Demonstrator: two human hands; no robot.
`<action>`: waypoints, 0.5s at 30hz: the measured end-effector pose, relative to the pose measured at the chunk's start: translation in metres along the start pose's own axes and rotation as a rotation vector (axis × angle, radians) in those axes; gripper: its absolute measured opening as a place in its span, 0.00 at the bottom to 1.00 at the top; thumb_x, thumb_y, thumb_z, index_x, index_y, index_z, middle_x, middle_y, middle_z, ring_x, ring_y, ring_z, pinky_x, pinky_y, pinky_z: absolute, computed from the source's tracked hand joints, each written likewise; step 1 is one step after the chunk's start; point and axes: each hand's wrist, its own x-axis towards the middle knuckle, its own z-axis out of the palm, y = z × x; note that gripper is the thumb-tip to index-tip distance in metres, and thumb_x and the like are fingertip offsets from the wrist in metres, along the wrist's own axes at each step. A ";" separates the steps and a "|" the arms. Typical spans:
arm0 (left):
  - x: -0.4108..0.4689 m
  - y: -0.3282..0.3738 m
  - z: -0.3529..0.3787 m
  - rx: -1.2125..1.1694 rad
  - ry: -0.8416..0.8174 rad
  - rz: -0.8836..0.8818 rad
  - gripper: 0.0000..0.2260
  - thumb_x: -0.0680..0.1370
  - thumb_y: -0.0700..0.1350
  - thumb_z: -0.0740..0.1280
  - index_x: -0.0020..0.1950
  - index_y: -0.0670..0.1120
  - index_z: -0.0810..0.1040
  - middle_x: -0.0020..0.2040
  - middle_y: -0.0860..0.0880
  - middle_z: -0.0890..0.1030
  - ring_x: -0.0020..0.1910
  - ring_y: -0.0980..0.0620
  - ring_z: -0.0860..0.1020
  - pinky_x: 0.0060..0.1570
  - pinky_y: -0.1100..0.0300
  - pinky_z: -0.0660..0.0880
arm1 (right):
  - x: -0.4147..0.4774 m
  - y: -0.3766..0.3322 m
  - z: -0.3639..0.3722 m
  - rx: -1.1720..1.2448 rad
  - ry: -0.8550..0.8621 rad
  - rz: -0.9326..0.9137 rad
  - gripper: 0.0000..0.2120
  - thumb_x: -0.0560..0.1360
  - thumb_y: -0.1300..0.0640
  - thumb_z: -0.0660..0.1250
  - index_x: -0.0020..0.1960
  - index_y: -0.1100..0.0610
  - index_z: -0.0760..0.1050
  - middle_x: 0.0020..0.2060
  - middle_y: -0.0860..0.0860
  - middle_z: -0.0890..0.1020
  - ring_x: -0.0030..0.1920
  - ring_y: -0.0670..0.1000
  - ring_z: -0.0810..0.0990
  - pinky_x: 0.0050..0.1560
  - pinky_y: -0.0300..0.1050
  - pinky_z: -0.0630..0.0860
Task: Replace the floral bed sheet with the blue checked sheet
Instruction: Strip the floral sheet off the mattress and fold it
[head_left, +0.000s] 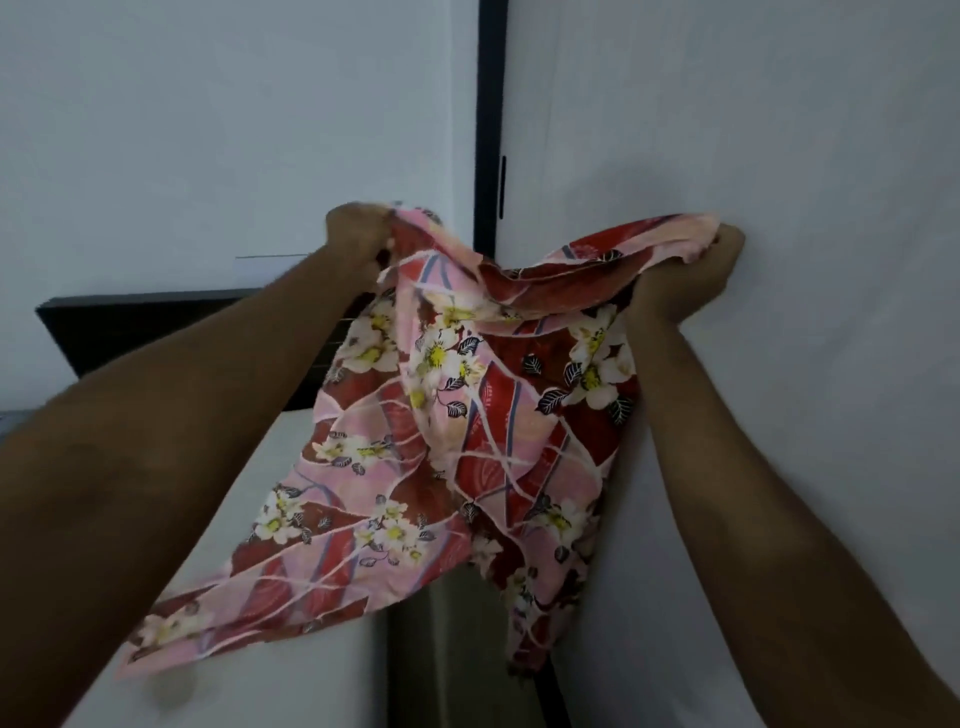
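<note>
The floral sheet (457, 426), pink and red with white flowers, hangs in the air between my two raised hands. My left hand (358, 234) grips its upper left edge in a fist. My right hand (691, 275) grips the upper right edge, close to the white wall. The cloth sags between them and trails down to the lower left over a bare white mattress (291, 649). The blue checked sheet is not in view.
A white wall (779, 156) rises right beside my right arm. A black vertical frame (491, 130) runs up the middle behind the sheet. A dark headboard (156, 332) stands behind the mattress at the left. A dark gap (410, 665) separates mattress and wall.
</note>
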 end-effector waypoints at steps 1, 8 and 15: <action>0.000 0.008 0.023 -0.075 -0.084 0.004 0.14 0.76 0.25 0.58 0.40 0.39 0.78 0.37 0.40 0.82 0.26 0.50 0.76 0.27 0.59 0.77 | 0.009 -0.004 -0.005 0.005 0.015 -0.036 0.04 0.70 0.63 0.55 0.43 0.57 0.67 0.33 0.41 0.71 0.32 0.34 0.73 0.36 0.26 0.67; -0.052 0.063 0.193 -0.470 -0.550 -0.048 0.13 0.74 0.21 0.60 0.39 0.36 0.76 0.35 0.38 0.80 0.31 0.43 0.80 0.34 0.54 0.80 | 0.052 -0.031 -0.011 -0.044 -0.120 -0.246 0.07 0.75 0.65 0.60 0.50 0.55 0.68 0.38 0.40 0.75 0.37 0.32 0.73 0.40 0.33 0.73; -0.049 0.079 0.219 -0.497 -0.652 0.039 0.13 0.73 0.19 0.61 0.44 0.36 0.75 0.44 0.36 0.79 0.40 0.41 0.79 0.36 0.49 0.82 | 0.063 -0.026 -0.011 -0.189 -0.302 -0.320 0.10 0.73 0.63 0.69 0.52 0.57 0.72 0.41 0.46 0.81 0.38 0.44 0.79 0.39 0.35 0.75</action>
